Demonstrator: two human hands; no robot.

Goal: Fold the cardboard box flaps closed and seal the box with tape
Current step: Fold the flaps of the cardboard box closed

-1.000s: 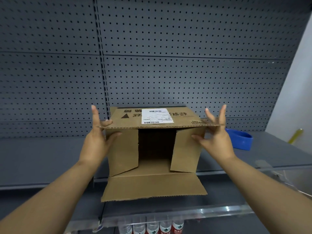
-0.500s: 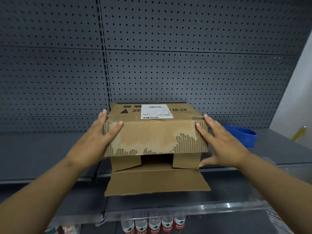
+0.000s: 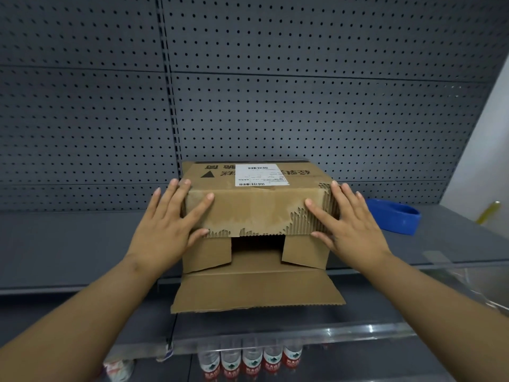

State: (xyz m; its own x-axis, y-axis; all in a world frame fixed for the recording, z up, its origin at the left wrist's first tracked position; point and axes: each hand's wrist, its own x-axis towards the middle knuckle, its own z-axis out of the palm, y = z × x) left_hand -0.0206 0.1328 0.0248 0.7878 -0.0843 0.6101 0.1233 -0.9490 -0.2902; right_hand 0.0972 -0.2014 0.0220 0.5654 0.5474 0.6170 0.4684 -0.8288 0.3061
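A brown cardboard box [image 3: 256,175] lies on its side on a grey shelf [image 3: 68,244], its open end toward me and a white label on top. The upper flap [image 3: 256,213] hangs folded down over the opening, its skin torn along the lower edge. Both side flaps [image 3: 209,255] are folded inward, and the bottom flap [image 3: 256,293] lies flat toward me. My left hand [image 3: 168,227] presses flat on the upper flap's left corner. My right hand [image 3: 349,224] presses its right corner. A blue tape dispenser [image 3: 394,216] sits on the shelf to the right of the box.
A grey pegboard wall [image 3: 303,106] rises behind the box. A clear plastic strip [image 3: 303,337] runs along the shelf's front edge. Several water bottles [image 3: 250,362] stand on the shelf below. A yellow object [image 3: 489,213] leans at the far right.
The upper flap swung from sticking out level to hanging down over the opening. Both hands moved from holding its corners to pressing flat against it, and the side flaps folded further in.
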